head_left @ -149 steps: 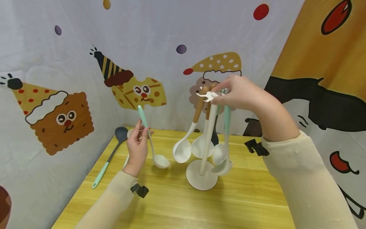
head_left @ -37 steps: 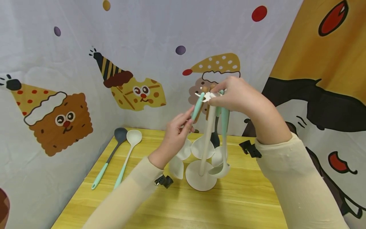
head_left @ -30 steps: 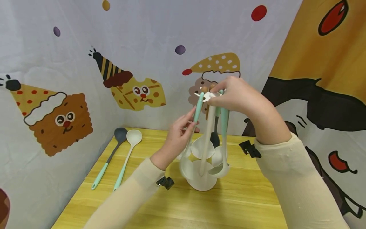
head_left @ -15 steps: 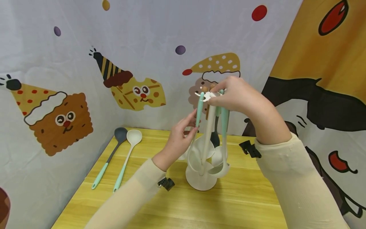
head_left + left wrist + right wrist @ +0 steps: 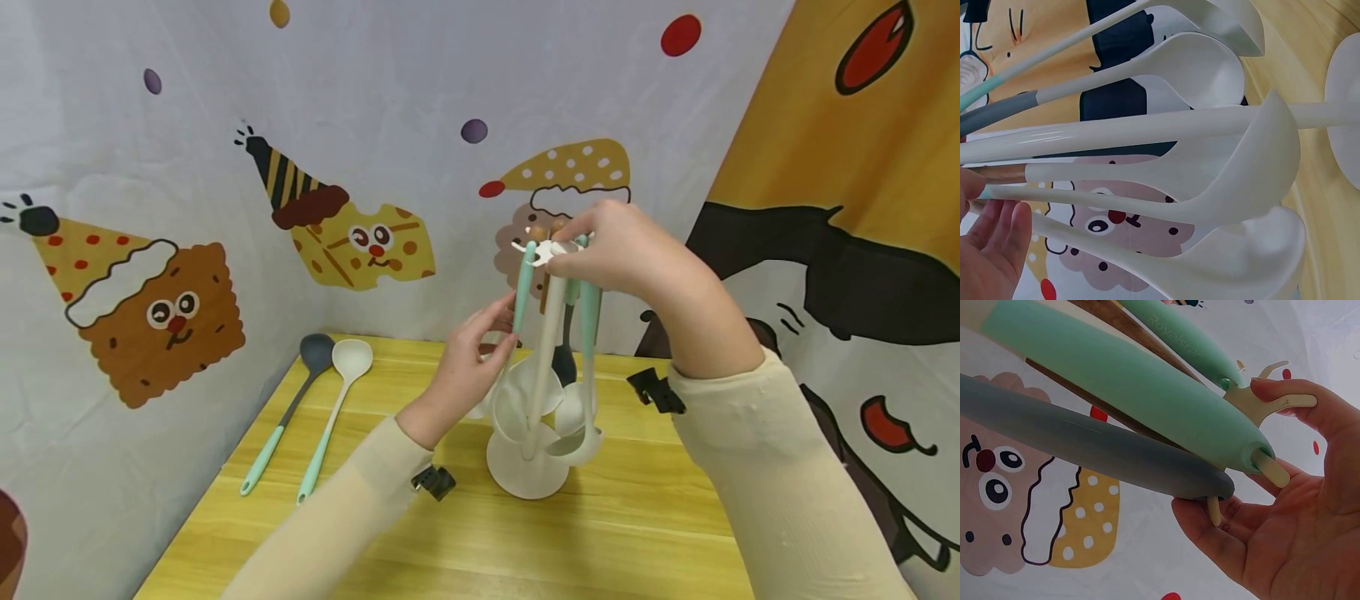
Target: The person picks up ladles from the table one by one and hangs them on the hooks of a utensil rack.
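My left hand, the nearer one, pinches the mint-handled ladle, which lies just to its right, long axis near-upright, tip at the top left of the white stand. My right hand pinches that top, above the desk.

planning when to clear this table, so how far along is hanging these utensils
Well along, it seems. Done: several ladles hang from the rack. In hand: the left hand pinches a mint-handled ladle, its upper end at the rack's top, which the right hand holds. Probably left: the dark spoon and white spoon, both lying on the table.
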`<control>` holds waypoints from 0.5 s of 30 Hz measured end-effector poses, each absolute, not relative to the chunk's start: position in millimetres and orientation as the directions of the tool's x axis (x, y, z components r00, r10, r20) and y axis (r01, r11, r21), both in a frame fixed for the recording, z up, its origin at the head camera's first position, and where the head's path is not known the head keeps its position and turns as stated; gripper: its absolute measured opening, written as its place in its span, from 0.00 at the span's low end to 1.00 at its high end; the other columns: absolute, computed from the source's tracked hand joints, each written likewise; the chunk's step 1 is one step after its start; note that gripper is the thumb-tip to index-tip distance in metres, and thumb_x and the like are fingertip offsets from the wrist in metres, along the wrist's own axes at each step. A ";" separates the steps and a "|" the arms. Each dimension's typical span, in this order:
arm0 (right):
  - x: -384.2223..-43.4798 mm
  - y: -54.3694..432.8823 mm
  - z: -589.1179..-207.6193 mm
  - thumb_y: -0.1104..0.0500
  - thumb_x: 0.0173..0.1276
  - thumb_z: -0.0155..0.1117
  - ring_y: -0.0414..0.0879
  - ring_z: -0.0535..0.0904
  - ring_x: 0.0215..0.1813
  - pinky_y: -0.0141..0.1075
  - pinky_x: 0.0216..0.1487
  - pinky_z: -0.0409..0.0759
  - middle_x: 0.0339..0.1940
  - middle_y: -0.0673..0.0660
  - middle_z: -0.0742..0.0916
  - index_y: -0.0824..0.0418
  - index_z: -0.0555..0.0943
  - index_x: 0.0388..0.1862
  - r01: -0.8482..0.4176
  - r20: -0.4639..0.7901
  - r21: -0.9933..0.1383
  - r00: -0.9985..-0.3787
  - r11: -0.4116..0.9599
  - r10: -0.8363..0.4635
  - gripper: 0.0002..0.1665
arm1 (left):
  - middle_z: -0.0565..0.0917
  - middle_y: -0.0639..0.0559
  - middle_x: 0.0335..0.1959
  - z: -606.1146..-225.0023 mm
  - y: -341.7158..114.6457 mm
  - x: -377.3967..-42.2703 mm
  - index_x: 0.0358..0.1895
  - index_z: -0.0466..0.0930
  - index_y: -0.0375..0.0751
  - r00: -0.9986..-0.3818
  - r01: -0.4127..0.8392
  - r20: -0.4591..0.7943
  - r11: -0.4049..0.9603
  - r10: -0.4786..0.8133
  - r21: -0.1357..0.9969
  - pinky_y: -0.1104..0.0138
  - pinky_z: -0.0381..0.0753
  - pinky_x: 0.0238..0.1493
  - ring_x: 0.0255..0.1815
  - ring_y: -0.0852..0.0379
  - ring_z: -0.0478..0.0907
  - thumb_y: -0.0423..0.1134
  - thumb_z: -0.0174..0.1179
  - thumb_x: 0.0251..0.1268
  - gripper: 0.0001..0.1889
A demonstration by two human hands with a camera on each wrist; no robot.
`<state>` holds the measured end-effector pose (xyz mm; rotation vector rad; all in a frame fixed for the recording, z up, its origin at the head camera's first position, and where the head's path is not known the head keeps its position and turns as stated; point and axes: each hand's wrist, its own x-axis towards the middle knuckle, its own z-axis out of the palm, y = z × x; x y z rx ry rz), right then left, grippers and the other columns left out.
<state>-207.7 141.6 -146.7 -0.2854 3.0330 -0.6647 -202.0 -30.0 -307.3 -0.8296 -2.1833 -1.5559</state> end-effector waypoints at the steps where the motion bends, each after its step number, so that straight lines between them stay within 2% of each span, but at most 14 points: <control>1: -208.0 141.8 -146.7 0.47 0.61 0.63 0.55 0.71 0.55 0.49 0.48 0.76 0.62 0.60 0.74 0.57 0.79 0.58 -0.175 0.017 -0.416 -0.983 0.892 -0.184 0.28 | 0.78 0.37 0.47 -307.9 -30.1 -202.4 0.67 0.66 0.35 -0.773 0.632 0.578 0.229 0.263 0.741 0.64 0.85 0.42 0.49 0.45 0.79 0.25 0.54 0.66 0.26; 15: -214.5 146.3 -149.2 0.47 0.62 0.62 0.54 0.71 0.54 0.49 0.48 0.76 0.62 0.60 0.73 0.57 0.78 0.59 -0.174 0.009 -0.415 -0.982 0.893 -0.187 0.28 | 0.77 0.34 0.46 -317.1 -34.3 -207.5 0.63 0.69 0.30 -0.759 0.650 0.611 0.208 0.223 0.731 0.55 0.85 0.42 0.47 0.41 0.78 0.24 0.55 0.64 0.23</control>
